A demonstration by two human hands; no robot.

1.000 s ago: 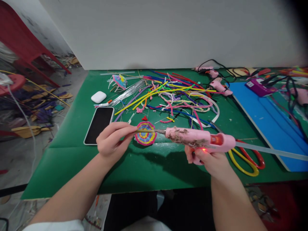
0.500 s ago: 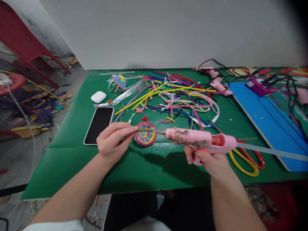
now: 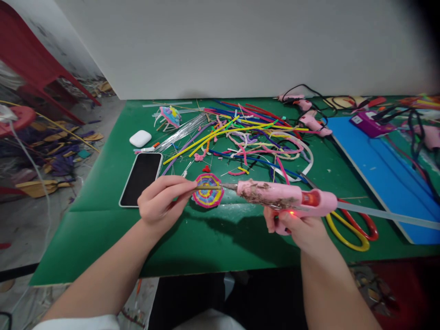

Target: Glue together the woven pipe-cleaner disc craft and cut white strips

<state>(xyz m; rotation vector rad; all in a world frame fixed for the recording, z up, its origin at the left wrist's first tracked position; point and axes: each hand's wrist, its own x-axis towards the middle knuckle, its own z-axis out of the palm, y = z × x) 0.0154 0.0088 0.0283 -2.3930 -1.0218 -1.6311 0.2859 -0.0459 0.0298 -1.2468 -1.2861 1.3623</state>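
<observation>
Between the fingertips of my left hand (image 3: 165, 199) a thin greenish-brown stick (image 3: 209, 187) is pinched, pointing right. My right hand (image 3: 302, 227) is wrapped round the grip of a pink hot glue gun (image 3: 271, 195), smeared with brown residue, its small red light lit. A long clear glue stick (image 3: 385, 214) runs out of its back. The gun's metal nozzle is at the stick's free end; whether they touch I cannot tell. Behind and below the stick lies a round disc (image 3: 208, 199) with pink, yellow and blue rings.
Colourful pipe cleaners (image 3: 247, 133) lie heaped across the green table (image 3: 103, 247). A phone (image 3: 140, 178) and white case (image 3: 140, 138) are at left, a small umbrella-like craft piece (image 3: 168, 117) behind. Scissors (image 3: 354, 238), a blue board (image 3: 388, 178) and another glue gun (image 3: 314, 123) are at right.
The glue gun's nozzle has shifted very slightly at the stick's end, and its red light shows brighter. Both hands keep their holds.
</observation>
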